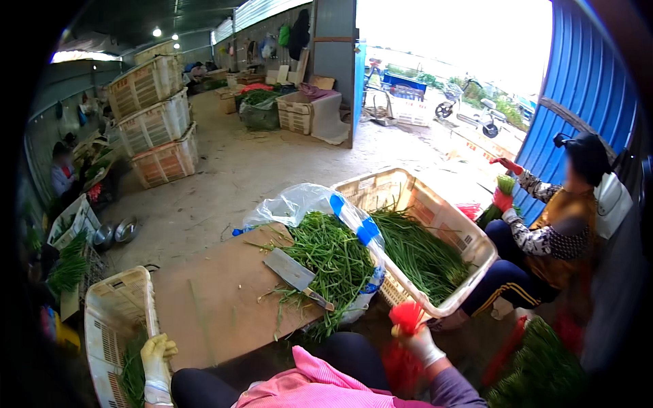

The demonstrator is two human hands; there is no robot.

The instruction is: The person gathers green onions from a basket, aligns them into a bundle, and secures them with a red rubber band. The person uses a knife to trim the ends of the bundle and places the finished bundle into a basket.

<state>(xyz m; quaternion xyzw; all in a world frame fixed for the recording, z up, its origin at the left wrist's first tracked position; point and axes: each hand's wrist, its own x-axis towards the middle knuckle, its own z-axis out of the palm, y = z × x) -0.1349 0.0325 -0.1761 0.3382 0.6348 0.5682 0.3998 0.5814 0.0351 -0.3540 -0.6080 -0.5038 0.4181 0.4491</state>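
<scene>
My gloved left hand [157, 352] is at the rim of a white plastic crate [96, 326] with green stalks [133, 364] inside. Its fingers are curled, and whether they grip anything is unclear. In my gloved right hand [419, 342] is a bunch of red plastic strips [406, 317], close to the near corner of a larger crate [438, 310]. Between the hands lies a brown board [224, 301]. A cleaver [291, 269] rests partly on it and partly on cut greens [326, 250], which fill a clear plastic bag [293, 196]. Long green stalks [413, 250] lie in the larger crate.
A co-worker [561, 219] in red gloves sits at the right, holding a green bundle [505, 186]. More greens [535, 362] are at the lower right. Stacked crates [155, 122] stand at the back left, with metal bowls [126, 229] nearer. Another person [64, 173] sits at the far left.
</scene>
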